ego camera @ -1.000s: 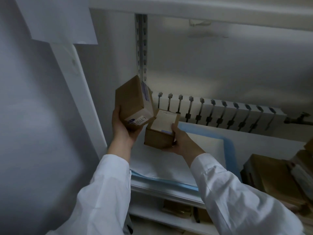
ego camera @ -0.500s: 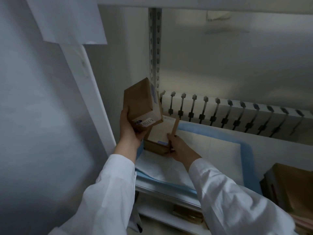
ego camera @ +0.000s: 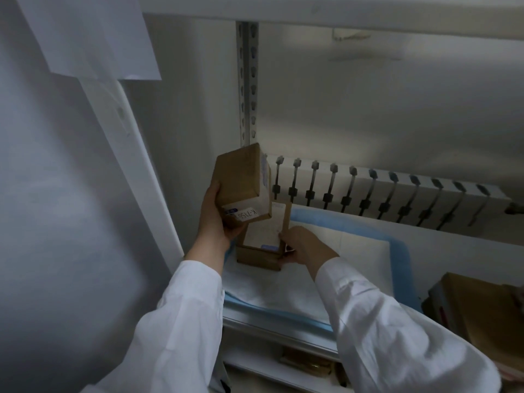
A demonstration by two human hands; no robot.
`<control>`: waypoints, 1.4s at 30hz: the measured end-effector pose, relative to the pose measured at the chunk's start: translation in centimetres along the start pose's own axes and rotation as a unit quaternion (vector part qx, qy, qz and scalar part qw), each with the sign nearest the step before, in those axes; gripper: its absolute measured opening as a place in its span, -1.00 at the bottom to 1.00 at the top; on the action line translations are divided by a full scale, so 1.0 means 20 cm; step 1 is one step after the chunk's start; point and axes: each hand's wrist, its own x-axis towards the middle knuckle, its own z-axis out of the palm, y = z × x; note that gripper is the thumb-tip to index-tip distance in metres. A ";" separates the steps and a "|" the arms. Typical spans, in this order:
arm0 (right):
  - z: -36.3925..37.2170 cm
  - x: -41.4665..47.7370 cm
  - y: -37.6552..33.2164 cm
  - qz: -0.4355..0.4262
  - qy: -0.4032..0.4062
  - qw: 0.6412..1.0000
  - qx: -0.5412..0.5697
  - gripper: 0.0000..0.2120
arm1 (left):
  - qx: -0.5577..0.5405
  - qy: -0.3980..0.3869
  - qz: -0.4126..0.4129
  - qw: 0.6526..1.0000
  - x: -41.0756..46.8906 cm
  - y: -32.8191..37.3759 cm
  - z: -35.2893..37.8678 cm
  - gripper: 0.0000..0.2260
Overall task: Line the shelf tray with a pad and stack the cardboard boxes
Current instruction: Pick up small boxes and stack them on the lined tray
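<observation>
Pad (ego camera: 326, 268) already lines the shelf tray (ego camera: 283, 333). Right hand (ego camera: 303, 248) grips 1 box (ego camera: 262, 245) resting on it; left hand (ego camera: 215, 219) clasps box 2 (ego camera: 241, 182) above, unstacked.

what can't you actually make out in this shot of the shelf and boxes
All in the head view:
- Label on the upper box in the left hand: only partly legible, too small and dim.
- Lower box on the pad: its top is partly covered by the upper box, one side by the right hand.
- Boxes at right: cut off by the frame edge.
- Lower shelf items: hidden by the sleeves, dark.
</observation>
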 end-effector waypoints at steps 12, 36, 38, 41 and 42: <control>-0.02 -0.04 0.02 0.000 0.011 1.000 -0.012 -0.76 | 0.194 0.006 -0.025 0.981 0.03 -0.11 -0.03 -0.57; 0.05 -0.22 -0.02 -0.098 -0.035 0.989 0.104 -0.46 | 0.357 0.017 0.010 0.934 0.05 -0.10 -0.03 -0.44; 0.06 -0.25 -0.03 -0.107 -0.027 0.988 0.107 -0.47 | 0.372 0.028 0.031 0.927 0.05 -0.10 -0.02 -0.38; 0.05 -0.29 -0.03 -0.096 -0.012 0.988 0.117 -0.47 | 0.458 0.102 0.113 0.876 0.03 -0.11 -0.01 -0.28; 0.04 -0.30 -0.03 -0.095 0.001 0.989 0.112 -0.47 | 0.475 0.115 0.151 0.859 0.01 -0.10 0.02 -0.31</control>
